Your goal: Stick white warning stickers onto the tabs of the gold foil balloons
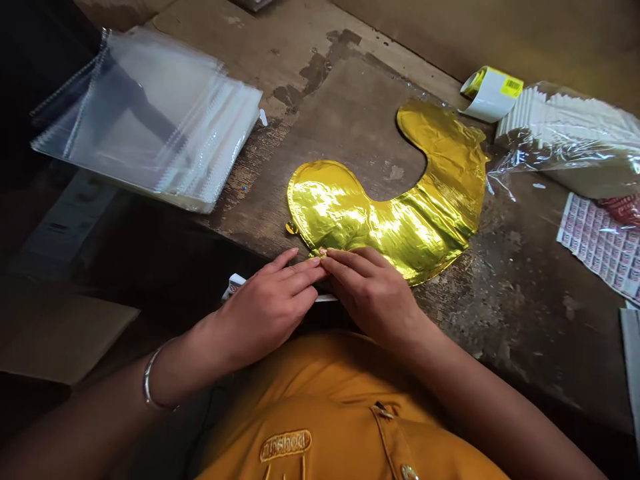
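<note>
In the head view, the person's left hand (pixel 267 310) and right hand (pixel 373 290) are lying side by side at the near edge of the worn wooden table (pixel 525 300). Their fingertips (pixel 313 263) are meeting on the near rim of a flat gold foil balloon (pixel 400 220). The balloon is lying just beyond the fingers, stretching away to the far right. Its long curve is running from a rounded lobe at the near left to a second lobe at the far right, with the hollow of the curve facing the far side. Both hands are equally close to it, and both are touching it at the same spot.

The fingers of each hand are stretching out straight and close together, lying flat on the foil. The thumbs are hiding underneath, so I cannot tell whether either hand is pinching the rim or only pressing on it. A small white strip (pixel 234 285) is peeking out beneath the left hand.

Counting:
- one balloon and two hands
- one bangle (pixel 150 380) on the left wrist
- one stack of clear plastic bags (pixel 150 120) at the far left, its sheets too many to count
- one yellow label roll (pixel 493 93) at the far right
- one wrapped pack of white pieces (pixel 565 133) beside the roll
- one sticker sheet (pixel 600 243) at the right edge
</note>
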Available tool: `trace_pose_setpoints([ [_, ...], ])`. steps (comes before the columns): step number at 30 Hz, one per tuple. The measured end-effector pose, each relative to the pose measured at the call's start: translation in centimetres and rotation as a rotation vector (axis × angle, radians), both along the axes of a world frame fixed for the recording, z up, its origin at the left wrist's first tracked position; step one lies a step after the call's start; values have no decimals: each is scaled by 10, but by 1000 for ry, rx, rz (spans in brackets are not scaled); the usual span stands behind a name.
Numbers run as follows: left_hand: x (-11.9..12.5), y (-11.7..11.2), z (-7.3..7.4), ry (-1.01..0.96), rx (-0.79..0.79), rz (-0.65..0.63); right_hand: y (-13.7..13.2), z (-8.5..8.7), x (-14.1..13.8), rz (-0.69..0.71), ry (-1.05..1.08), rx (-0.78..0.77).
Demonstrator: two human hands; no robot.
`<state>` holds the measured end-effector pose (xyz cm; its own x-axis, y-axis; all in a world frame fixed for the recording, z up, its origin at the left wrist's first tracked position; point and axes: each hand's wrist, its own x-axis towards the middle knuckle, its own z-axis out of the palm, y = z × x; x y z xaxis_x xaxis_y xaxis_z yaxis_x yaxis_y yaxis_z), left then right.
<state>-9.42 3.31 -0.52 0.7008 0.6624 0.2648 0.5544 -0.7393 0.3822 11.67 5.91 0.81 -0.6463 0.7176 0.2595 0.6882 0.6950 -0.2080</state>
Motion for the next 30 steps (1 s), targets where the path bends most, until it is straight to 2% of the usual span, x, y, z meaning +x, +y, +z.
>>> trace_pose_setpoints([
  [4, -8, -4, 12, 28, 3, 83, -10, -6, -1, 16, -42, 18],
  [6, -12, -5, 16, 43, -15, 118, -9, -7, -4, 23, -31, 40],
  [8, -14, -6, 17, 50, -18, 150, -5, -6, -5, -6, 5, -3],
  [11, -13, -5, 18, 64, 6, 180, 6, -1, -5, -171, 128, -167],
  [14, -10, -2, 21, 78, 36, 195, 20, 5, -2, -319, 272, -404],
  [19, -5, 3, 36, 89, 101, 239, 38, 15, 2, -395, 339, -694],
  [21, -3, 7, 40, 66, 78, 187, 41, 18, 3, -406, 353, -783],
  [23, 0, 15, 39, 37, 17, 57, 44, 19, 3, -400, 376, -869],
  [26, 5, 29, 28, 14, -58, -158, 48, 17, 4, -358, 436, -971],
  [28, 7, 37, 17, 8, -81, -216, 51, 14, 6, -354, 466, -975],
  [30, 7, 40, 9, 20, -96, -216, 52, 10, 9, -416, 506, -875],
])
